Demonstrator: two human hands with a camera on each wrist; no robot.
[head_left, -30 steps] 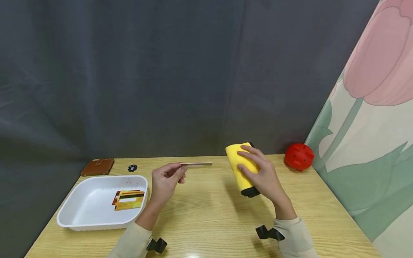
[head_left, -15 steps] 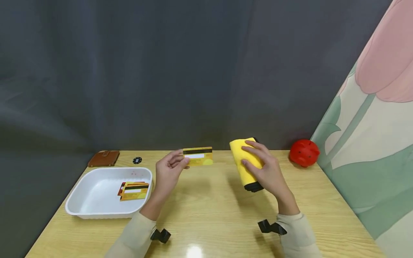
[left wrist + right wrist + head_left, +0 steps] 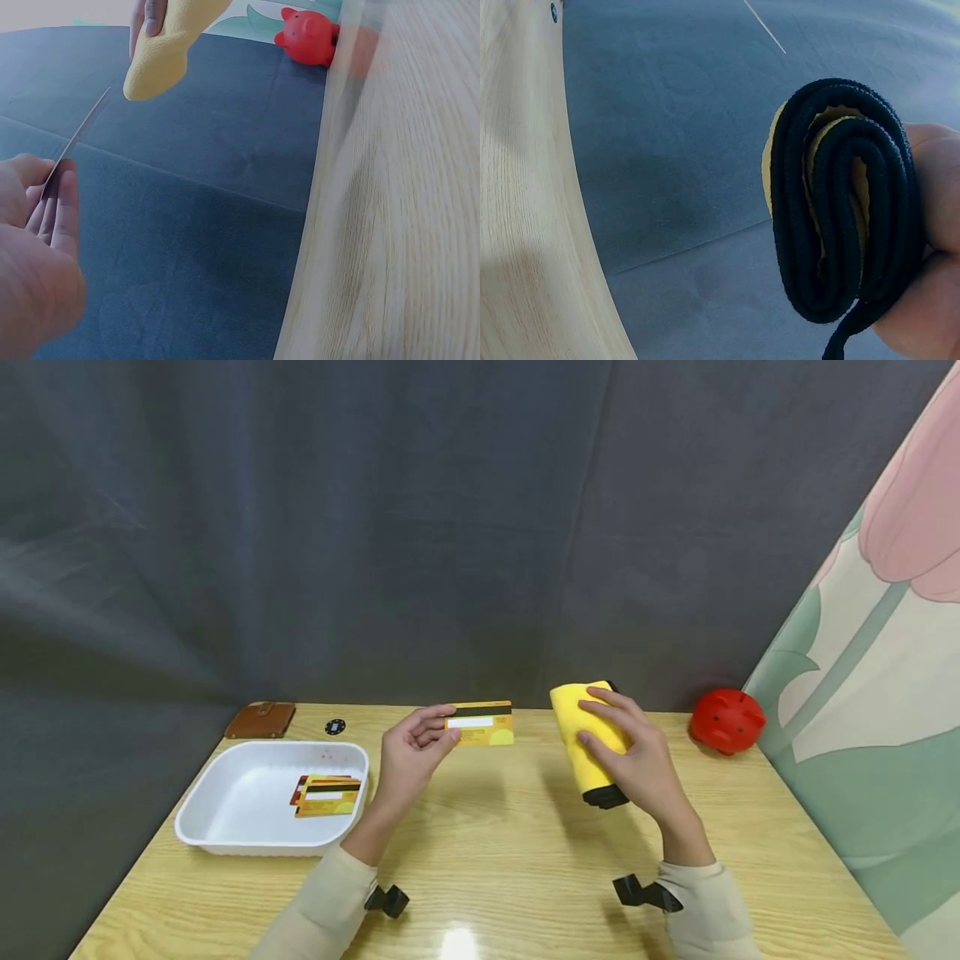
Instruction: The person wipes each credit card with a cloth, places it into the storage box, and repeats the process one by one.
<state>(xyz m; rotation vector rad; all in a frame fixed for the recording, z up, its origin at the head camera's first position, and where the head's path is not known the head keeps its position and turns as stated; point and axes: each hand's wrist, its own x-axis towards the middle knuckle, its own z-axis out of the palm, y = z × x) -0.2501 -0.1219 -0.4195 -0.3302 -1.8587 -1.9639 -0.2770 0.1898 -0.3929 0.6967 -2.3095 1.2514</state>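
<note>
My left hand [image 3: 412, 756] pinches a yellow bank card [image 3: 480, 724] by its left end, thumb in front. The card's dark stripe and white strip face the head camera; the left wrist view catches it edge-on. In my right hand [image 3: 633, 752] is a folded yellow cloth [image 3: 585, 731] with black edging, gripped from the right side and held above the table. Its rolled black-edged layers [image 3: 847, 202] fill much of the right wrist view. Card and cloth are apart. Several more cards [image 3: 327, 797], yellow and red, lie overlapping in a white tray [image 3: 232, 810] at the left.
A brown leather wallet [image 3: 260, 720] and a black poker chip [image 3: 335, 727] lie behind the tray on the wooden table [image 3: 495, 860]. At the back right stands a red piggy bank [image 3: 727, 721]. A dark curtain [image 3: 420, 527] hangs along the table's far edge.
The card in my left hand has turned from edge-on to showing its striped face. My right hand keeps its hold on the cloth. The head view has shifted, so everything sits farther right.
</note>
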